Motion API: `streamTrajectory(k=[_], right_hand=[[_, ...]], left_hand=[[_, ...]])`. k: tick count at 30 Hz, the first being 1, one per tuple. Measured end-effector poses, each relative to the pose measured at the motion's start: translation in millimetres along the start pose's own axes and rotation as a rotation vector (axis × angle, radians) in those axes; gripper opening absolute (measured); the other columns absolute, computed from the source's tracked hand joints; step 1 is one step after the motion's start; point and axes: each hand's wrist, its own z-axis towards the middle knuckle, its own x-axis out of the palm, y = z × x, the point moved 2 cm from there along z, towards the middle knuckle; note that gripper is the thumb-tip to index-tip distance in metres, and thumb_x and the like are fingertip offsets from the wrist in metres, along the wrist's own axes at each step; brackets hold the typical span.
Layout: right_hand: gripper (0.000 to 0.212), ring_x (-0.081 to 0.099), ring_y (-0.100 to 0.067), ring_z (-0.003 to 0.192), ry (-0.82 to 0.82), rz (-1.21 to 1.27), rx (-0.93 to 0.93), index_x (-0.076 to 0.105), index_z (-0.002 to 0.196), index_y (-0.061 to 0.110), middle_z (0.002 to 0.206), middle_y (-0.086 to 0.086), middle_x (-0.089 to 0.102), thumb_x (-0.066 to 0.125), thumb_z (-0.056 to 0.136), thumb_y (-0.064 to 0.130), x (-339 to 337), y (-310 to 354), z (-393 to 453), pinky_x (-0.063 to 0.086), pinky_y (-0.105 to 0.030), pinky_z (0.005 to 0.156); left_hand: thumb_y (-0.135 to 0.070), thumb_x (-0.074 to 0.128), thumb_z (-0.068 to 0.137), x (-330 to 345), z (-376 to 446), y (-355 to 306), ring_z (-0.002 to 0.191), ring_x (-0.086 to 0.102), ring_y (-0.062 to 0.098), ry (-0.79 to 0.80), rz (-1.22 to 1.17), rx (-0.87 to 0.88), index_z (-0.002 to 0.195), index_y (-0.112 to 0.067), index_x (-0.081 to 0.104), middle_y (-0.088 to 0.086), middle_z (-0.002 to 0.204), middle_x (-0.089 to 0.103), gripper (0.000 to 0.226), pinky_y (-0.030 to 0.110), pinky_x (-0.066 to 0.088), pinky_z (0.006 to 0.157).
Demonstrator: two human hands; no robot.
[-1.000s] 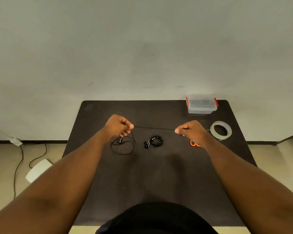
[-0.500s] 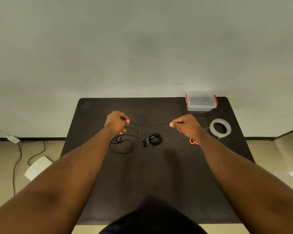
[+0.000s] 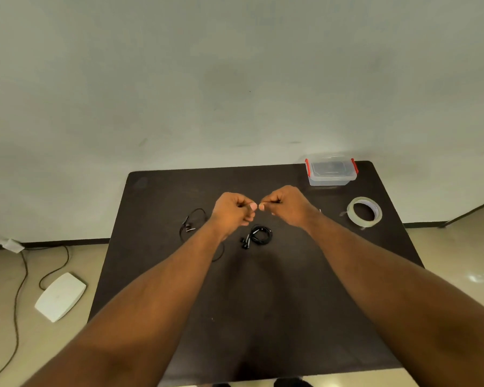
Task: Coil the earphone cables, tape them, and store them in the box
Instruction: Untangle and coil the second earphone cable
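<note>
Here, two bare forearms reach from the near edge across a dark tabletop (image 3: 263,317), the fists raised above its middle and nearly touching. The left hand (image 3: 233,210) has its fingers curled tight, thumb pressed to forefinger; the right hand (image 3: 284,203) mirrors it, thumb and forefinger pinched at the point where the two hands meet. Both appear to pinch the thin black cable of the loose earphones (image 3: 192,226), though the strand between the fingertips is too fine to make out. That cable trails down behind the left wrist and lies in open loops on the tabletop, its earbuds resting to the left of the hand, with one curve of wire showing below the left forearm.

Just below and between the hands sits a second set, the coiled earphones (image 3: 259,236), wound into a small black bundle with the buds sticking out at its lower left.

Farther right, near the table's edge, a roll of tape (image 3: 364,212) lies flat, a short loose end pointing left. At the far right corner stands the box (image 3: 331,171), clear plastic with red clips at both ends and its lid on.

On the floor to the left, a white flat device (image 3: 59,296) rests with a dark cord (image 3: 20,289) running past it toward the wall.
</note>
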Motion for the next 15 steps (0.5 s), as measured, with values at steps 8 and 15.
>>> streamTrajectory(k=[8, 15], right_hand=[[0.015, 0.056, -0.015, 0.057, 0.013, -0.053, 0.013, 0.076, 0.082, 0.007, 0.074, -0.015, 0.07, 0.072, 0.083, 0.022, -18, -8, -17, 0.048, -0.025, 0.058], [0.014, 0.057, -0.006, 0.053, 0.019, 0.004, 0.026, 0.076, 0.085, 0.01, 0.076, -0.013, 0.072, 0.072, 0.084, 0.023, -43, -10, -23, 0.049, -0.021, 0.053]], left_hand=[[-0.01, 0.058, 0.09, -22, -2, -6, 0.063, 0.055, 0.005, -0.025, 0.618, 0.256, 0.08, -0.02, 0.068, -0.011, 0.07, 0.06, 0.017, 0.017, 0.043, 0.057], [-0.006, 0.056, 0.091, -29, 0, -28, 0.084, 0.062, 0.018, -0.076, 0.775, 0.37, 0.092, -0.011, 0.072, 0.002, 0.088, 0.068, 0.016, 0.024, 0.042, 0.074]])
